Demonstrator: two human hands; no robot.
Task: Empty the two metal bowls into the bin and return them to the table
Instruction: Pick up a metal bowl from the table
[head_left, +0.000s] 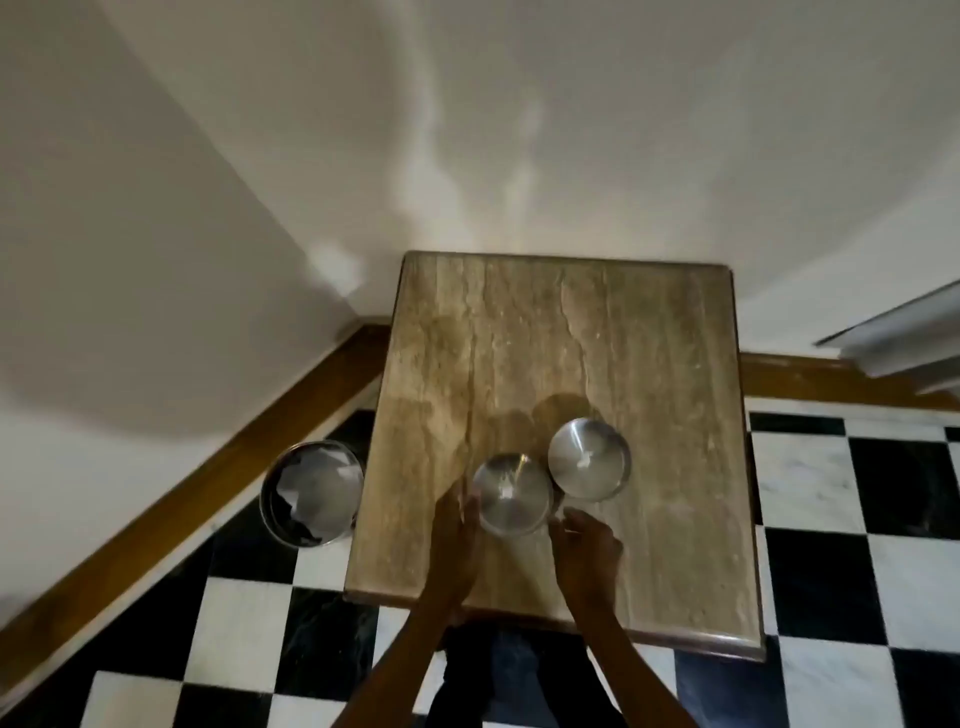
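Two round metal bowls stand on a square stone-topped table (649, 545). The nearer bowl (511, 493) sits left of centre, and the farther bowl (588, 458) touches it on the right. My left hand (457, 540) rests against the near bowl's left side. My right hand (584, 551) is at its right front rim, fingers spread. Both hands flank that bowl; whether they grip it is unclear. A round metal bin (310, 493) stands on the floor by the table's left edge, with crumpled white material and a dark liner inside.
The table stands against a white wall in a corner, with a brown wooden skirting (218, 467) running along the floor. The floor is black and white checkered tile (831, 519). A white frame (904, 338) shows at the right edge. My dark-clad legs are below the table's front edge.
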